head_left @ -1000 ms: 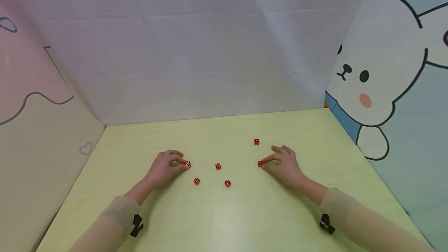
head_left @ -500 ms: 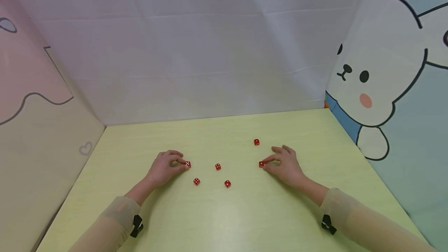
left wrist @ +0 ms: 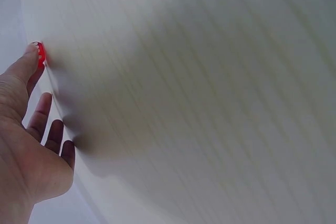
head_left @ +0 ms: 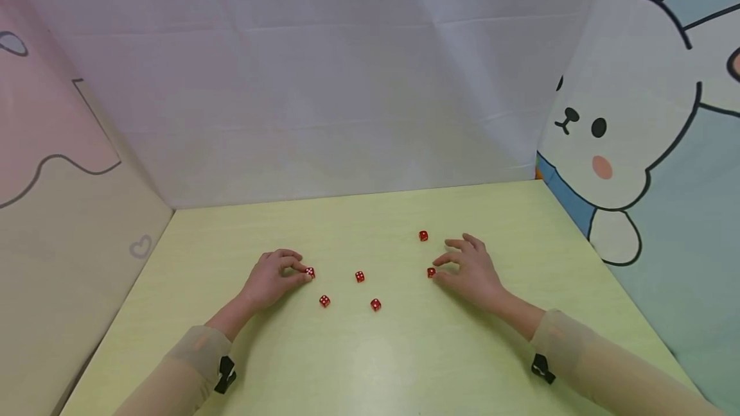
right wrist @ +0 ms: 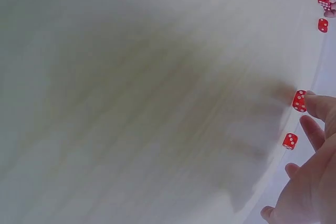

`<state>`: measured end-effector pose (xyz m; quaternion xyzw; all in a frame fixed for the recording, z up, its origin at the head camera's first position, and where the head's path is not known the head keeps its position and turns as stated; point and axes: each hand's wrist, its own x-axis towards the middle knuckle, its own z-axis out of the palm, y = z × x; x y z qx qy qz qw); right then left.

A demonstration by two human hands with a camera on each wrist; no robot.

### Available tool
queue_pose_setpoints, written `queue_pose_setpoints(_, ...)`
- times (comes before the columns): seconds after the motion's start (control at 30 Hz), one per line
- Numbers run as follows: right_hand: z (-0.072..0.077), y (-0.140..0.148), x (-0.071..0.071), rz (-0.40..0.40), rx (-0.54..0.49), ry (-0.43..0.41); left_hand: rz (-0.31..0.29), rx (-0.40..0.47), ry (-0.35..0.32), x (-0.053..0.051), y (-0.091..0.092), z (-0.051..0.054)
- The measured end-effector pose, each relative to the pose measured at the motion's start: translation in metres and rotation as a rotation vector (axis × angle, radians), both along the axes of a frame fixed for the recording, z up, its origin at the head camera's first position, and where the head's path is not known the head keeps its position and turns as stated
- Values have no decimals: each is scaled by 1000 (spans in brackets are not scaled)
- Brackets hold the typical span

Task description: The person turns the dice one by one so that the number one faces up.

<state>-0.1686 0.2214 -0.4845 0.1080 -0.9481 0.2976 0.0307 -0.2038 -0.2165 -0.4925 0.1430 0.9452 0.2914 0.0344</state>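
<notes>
Between thumb and index finger, my left hand [head_left: 272, 280] pinches a red die [head_left: 310, 272] with white pips, down at the table. In the left wrist view that die [left wrist: 40, 54] shows at the thumb tip, the other fingers spread apart. On the right, my right hand [head_left: 471, 273] has its thumb tip at another red die [head_left: 431, 272]. The right wrist view shows the thumb at this die [right wrist: 300, 100] and the index finger apart from it. A further red die [head_left: 424, 235] lies behind, left of the right fingertips.
Between the hands several more dice lie on the pale yellow table [head_left: 358, 364]: a middle die [head_left: 360, 277], a near left die [head_left: 325, 301] and a near right die [head_left: 376, 305]. A white cloth wall [head_left: 347, 82] stands behind, with printed side panels [head_left: 682, 223].
My right index finger has lifted off the right die, and the right fingers have spread a little. The left hand keeps its pinch, unmoved.
</notes>
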Motion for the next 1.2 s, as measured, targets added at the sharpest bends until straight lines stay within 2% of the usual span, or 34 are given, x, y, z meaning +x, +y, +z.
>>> queue_pose_setpoints(0.57,-6,-3,-3,-12,4,-16,0,8,2,0,1,-1)
queue_pose_setpoints(0.83,2,4,-10,-46,-2,-36,3,17,-7,0,1,-2)
queue_pose_setpoints(1.2,19,22,-29,-45,-5,20,-3,19,3,-1,0,-5)
